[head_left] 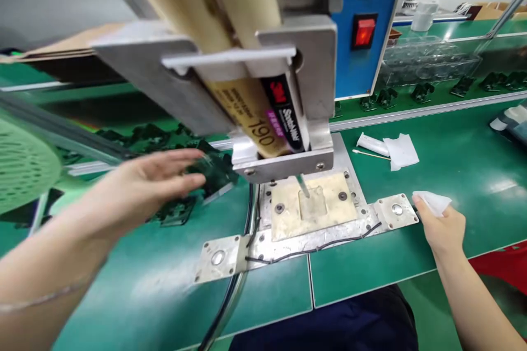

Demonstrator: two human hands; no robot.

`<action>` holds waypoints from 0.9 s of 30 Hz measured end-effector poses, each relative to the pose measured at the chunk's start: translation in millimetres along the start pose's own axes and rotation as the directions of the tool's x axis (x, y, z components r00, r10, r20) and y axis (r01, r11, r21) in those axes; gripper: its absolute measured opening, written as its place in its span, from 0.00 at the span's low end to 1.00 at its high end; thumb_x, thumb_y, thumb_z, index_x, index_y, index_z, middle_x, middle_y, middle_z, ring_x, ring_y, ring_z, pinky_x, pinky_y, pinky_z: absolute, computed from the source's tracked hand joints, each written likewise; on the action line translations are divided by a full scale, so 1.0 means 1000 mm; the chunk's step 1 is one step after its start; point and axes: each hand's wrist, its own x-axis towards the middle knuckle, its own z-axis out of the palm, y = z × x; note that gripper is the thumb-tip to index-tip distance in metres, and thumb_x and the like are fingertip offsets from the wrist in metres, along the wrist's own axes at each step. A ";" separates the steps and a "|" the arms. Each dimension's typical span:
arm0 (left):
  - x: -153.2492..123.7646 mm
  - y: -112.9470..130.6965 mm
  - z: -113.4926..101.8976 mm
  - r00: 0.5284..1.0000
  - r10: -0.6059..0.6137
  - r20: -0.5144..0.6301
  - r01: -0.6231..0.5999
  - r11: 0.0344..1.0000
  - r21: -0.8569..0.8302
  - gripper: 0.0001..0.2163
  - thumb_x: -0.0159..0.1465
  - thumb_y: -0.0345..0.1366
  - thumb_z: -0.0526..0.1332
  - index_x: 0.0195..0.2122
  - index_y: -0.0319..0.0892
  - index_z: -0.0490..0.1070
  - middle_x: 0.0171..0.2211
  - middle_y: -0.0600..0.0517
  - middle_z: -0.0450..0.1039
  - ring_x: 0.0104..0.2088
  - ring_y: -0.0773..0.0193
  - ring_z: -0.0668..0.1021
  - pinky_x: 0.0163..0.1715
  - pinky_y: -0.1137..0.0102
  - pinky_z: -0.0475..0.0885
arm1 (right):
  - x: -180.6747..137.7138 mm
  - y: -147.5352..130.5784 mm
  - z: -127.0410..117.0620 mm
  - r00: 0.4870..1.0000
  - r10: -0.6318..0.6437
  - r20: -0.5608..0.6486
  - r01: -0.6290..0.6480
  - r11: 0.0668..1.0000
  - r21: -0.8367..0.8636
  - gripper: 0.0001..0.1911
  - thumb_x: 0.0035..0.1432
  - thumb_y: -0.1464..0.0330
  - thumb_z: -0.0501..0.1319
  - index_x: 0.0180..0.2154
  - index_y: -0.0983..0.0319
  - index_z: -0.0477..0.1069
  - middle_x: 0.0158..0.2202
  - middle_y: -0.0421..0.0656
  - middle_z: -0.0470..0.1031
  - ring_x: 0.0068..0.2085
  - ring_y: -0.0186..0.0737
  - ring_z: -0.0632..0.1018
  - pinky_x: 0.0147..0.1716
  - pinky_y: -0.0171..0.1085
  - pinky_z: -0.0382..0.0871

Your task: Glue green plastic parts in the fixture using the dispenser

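My left hand [152, 184] reaches out over the green bench, fingers stretched and apart, its tips at a pile of dark green plastic parts [209, 173]; motion blurs it, and nothing sits in the palm. My right hand [442, 227] rests near the right end of the metal fixture plate [313, 233], closed on a small white wipe [432, 202]. A glue cartridge [284, 115] is clamped in the dispenser above, its nozzle [303, 186] pointing down at the beige nest block [313, 205].
A blue machine housing with a lit red switch [364, 32] stands behind. A white tube, a cotton swab and a tissue [401, 151] lie at the right. A perforated green disc [22, 167] is at the left. More dark parts line the rear conveyor [424, 90].
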 end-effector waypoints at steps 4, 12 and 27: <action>-0.046 -0.017 0.040 0.854 -0.075 0.515 0.266 0.913 -0.309 0.36 0.44 0.54 0.78 0.52 0.44 0.75 0.53 0.45 0.78 0.53 0.46 0.78 0.62 0.50 0.67 | 0.000 -0.001 0.000 0.999 -0.017 -0.028 0.016 1.000 -0.021 0.28 0.45 0.49 0.72 0.37 0.66 0.83 0.36 0.52 0.84 0.42 0.58 0.83 0.45 0.51 0.77; -0.053 0.035 0.108 0.754 0.073 0.653 0.266 0.875 -0.405 0.36 0.39 0.45 0.80 0.49 0.39 0.74 0.44 0.40 0.78 0.48 0.47 0.79 0.49 0.54 0.76 | 0.003 0.006 0.000 0.999 -0.018 -0.028 0.019 1.000 0.017 0.27 0.46 0.51 0.72 0.39 0.67 0.82 0.37 0.53 0.84 0.43 0.59 0.83 0.46 0.52 0.76; -0.019 0.028 0.144 0.834 0.472 0.287 -0.369 0.862 -0.347 0.32 0.52 0.50 0.73 0.55 0.43 0.71 0.55 0.44 0.73 0.56 0.46 0.75 0.62 0.49 0.68 | 0.000 -0.008 0.001 1.000 -0.025 -0.012 0.026 0.999 0.024 0.27 0.44 0.50 0.72 0.38 0.67 0.83 0.38 0.54 0.84 0.42 0.60 0.84 0.44 0.51 0.78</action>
